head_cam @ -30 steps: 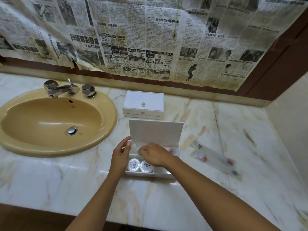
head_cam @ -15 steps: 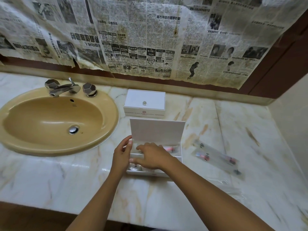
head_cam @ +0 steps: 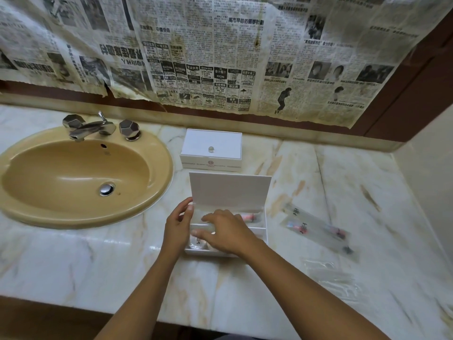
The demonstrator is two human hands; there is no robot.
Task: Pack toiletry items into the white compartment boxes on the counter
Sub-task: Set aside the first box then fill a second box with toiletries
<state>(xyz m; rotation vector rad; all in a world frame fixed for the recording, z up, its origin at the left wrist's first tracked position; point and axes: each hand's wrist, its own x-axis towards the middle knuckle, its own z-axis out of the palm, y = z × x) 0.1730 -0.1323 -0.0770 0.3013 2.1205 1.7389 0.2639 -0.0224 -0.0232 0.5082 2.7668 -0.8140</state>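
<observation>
Marble, pale with tan veins, made up the counter (head_cam: pixel 220 285) nearest the viewer, and two bare forearms reached across it to the open white box (head_cam: pixel 263 238). Loose clear wrappers (head_cam: pixel 331 276) lay on the marble at the near right. The left hand (head_cam: pixel 177 228) rested against the box's left wall, fingers fairly straight and the thumb up near the lid's corner, gripping nothing that could be made out. The right hand (head_cam: pixel 226 233) lay palm down over the box's compartments with its fingers stretched leftward; whether it held anything beneath could not be told, since the palm hid that side. Under it, a round wrapped item (head_cam: pixel 196 242) showed in the front-left compartment, and a pink-ended packet (head_cam: pixel 250 217) lay in the long rear compartment. The lid (head_cam: pixel 230 190) stood upright at the back. To the right, apart from the box, two clear-sleeved packets (head_cam: pixel 316 228) lay slantwise on the marble. Behind the lid sat a second white box (head_cam: pixel 212 148), closed, with a small knob on top. Farther left were the tan sink (head_cam: pixel 73 177) and its chrome tap (head_cam: pixel 90 127), and yellowed newspaper (head_cam: pixel 208 57) covered the wall behind.
</observation>
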